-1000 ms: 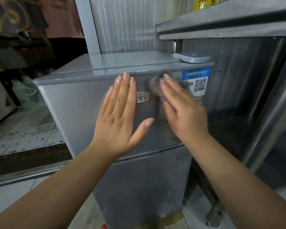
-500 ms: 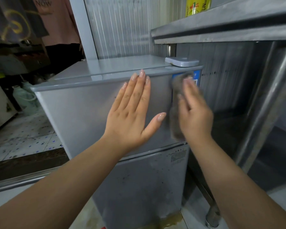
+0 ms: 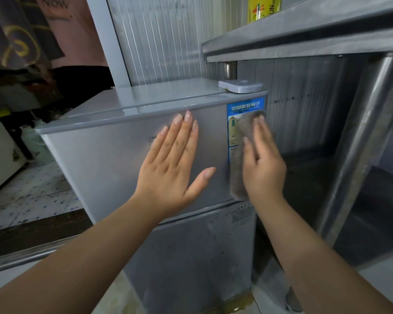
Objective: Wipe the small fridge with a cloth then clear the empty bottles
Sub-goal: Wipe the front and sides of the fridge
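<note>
**Wiping the upper door: cloth at the right edge**

Pressing is done by the right hand (image 3: 262,164), whose straight fingers hold a grey cloth (image 3: 239,159) flat against the upper door of the small fridge (image 3: 104,159). The cloth lies over the blue energy label (image 3: 245,107) at the door's right edge, its lower end hanging just above the seam with the lower door (image 3: 191,257). The left hand (image 3: 170,168) is laid open and flat on the middle of the same door, thumb spread, nothing gripped.

Handling, as judged: the cloth looks soft, limp and light. It is kept in place only by palm pressure, so it may bunch or slip if pressure drops; a pinch at its upper fold would secure it better. The fridge is rigid and smooth-skinned. It is probably light enough to shift under a push, which the bracing left hand would counter. The label's edges could lift under hard rubbing.

No empty bottles are identified with certainty; only a yellow container (image 3: 263,6) is seen on the steel shelf (image 3: 304,39) above.

Change noted: against one second ago, the cloth has travelled rightwards from beside the small nameplate to the label. The left hand has also shifted right and now covers most of the nameplate.
</note>
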